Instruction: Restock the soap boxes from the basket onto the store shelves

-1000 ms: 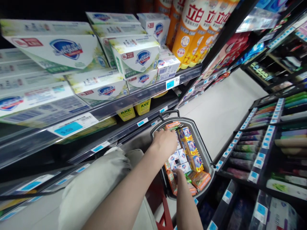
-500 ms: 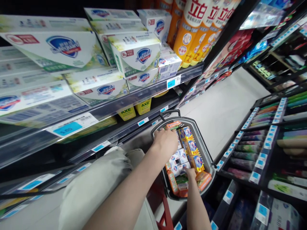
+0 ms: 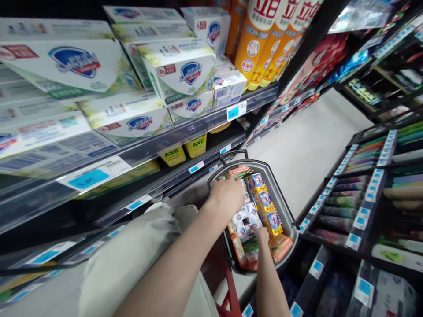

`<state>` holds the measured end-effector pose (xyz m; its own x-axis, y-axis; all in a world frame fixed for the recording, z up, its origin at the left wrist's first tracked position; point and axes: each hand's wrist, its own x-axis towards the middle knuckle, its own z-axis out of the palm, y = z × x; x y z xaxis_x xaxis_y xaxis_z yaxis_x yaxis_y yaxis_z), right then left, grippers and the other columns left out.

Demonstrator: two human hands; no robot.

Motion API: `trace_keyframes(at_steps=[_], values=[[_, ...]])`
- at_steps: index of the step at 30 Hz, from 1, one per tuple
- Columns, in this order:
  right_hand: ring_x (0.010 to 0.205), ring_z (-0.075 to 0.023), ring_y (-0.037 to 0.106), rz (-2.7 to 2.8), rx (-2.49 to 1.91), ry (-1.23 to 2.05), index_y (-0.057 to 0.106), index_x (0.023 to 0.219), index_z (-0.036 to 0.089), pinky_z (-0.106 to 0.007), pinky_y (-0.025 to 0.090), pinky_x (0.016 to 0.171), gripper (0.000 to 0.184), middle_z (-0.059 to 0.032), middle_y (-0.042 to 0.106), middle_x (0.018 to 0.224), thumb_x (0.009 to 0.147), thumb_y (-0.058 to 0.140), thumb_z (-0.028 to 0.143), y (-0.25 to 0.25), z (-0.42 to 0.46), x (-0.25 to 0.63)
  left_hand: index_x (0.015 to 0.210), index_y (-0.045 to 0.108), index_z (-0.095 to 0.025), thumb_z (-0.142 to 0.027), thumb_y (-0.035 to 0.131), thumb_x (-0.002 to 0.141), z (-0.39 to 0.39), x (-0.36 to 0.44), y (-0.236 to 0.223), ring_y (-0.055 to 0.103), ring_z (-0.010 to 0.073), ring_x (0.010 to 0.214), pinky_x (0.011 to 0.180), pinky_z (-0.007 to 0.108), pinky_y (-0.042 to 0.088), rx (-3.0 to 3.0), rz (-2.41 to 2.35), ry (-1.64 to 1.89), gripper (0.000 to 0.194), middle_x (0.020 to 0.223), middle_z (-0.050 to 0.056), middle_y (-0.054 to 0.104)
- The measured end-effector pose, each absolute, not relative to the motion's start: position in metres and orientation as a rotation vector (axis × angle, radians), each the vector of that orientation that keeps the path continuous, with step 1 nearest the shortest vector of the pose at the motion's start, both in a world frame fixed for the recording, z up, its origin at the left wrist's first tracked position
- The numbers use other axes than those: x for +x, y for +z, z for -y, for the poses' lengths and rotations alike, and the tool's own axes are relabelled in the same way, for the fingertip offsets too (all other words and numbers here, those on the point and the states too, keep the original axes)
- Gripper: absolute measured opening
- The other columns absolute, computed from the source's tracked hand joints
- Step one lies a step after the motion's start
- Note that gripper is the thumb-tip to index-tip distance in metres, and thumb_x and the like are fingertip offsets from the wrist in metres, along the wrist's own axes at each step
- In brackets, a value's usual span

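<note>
Both my hands reach down into a grey and black shopping basket (image 3: 291,220) packed with small boxes. My left hand (image 3: 228,193) is over the basket's far left part, fingers bent downward beside white soap boxes (image 3: 252,211); what they hold is hidden beneath the hand. My right hand (image 3: 261,234) is lower in the basket, its fingers closed at the edge of a white soap box (image 3: 254,227). A column of yellow and blue packs (image 3: 267,201) runs along the right side. Orange packs (image 3: 280,247) lie at the near end, with some along the left wall.
White Safeguard boxes (image 3: 76,66) are stacked on the left shelf, beside orange bottles (image 3: 256,48). Yellow AXE bottles (image 3: 196,145) stand on the shelf below. A pale floor aisle (image 3: 307,127) extends beyond the basket. Shelves of packaged goods (image 3: 343,202) line the right.
The view has shifted slightly, so the shelf boxes sit a little further left and up. Both hands stay in nearly the same places in the basket.
</note>
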<state>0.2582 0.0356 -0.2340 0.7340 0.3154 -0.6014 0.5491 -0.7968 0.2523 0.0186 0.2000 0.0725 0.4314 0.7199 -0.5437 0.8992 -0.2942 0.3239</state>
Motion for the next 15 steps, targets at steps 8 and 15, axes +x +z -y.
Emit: trace_keyframes(at_steps=[8,15], values=[[0.121,-0.029,0.052,-1.293,2.424,-0.648,0.04,0.14,0.015,-0.036,0.042,0.097,0.053,-0.0207,0.049,0.134,0.092,0.045,0.037,-0.238,-0.083,0.247,0.122,0.055,-0.007,-0.031,0.049,0.092,-0.2,0.019,0.074,0.055,0.031,0.113,0.093,0.044,0.047,2.087,-1.37,-0.396,0.038,0.117,0.017,0.059],[0.124,-0.0302,0.048,-1.487,2.16,-0.767,0.028,0.148,0.024,-0.035,0.034,0.102,0.076,-0.0203,0.039,0.141,0.08,0.063,0.024,-0.254,-0.091,0.257,0.124,0.054,-0.008,-0.025,0.046,0.093,-0.202,0.02,0.076,0.054,0.0308,0.115,0.093,0.045,0.046,2.064,-1.381,-0.401,0.036,0.12,0.016,0.058]])
